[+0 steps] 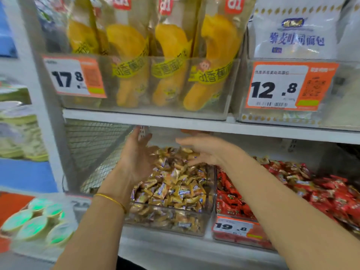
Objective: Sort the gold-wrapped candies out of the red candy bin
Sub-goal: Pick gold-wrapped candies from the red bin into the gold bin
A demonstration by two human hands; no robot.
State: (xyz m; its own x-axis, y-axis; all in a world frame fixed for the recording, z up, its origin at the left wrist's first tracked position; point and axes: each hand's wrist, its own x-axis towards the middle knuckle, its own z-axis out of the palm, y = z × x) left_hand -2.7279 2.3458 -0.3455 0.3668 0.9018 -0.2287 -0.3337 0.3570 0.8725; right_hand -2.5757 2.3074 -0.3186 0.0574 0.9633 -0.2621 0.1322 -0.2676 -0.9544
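A clear bin [211, 203] on the lower shelf is heaped with gold-wrapped candies [175, 184]. To its right the red candy bin [241, 237] holds red-wrapped candies [331, 197], with a few gold ones [262, 159] at its back. My left hand [137, 158] hovers over the left side of the gold heap, palm turned right, fingers straight and spread. My right hand [206, 151] is held flat above the back of the gold heap, fingers pointing left. Neither hand holds anything.
The upper shelf edge [194, 123] hangs close above both hands. Banana cake packs [169, 61] and white bread bags [296, 32] stand above it. A wire mesh divider [93, 149] closes the left side. Green-lidded cups [37, 225] sit at lower left. A 19.8 price tag [235, 228] fronts the red bin.
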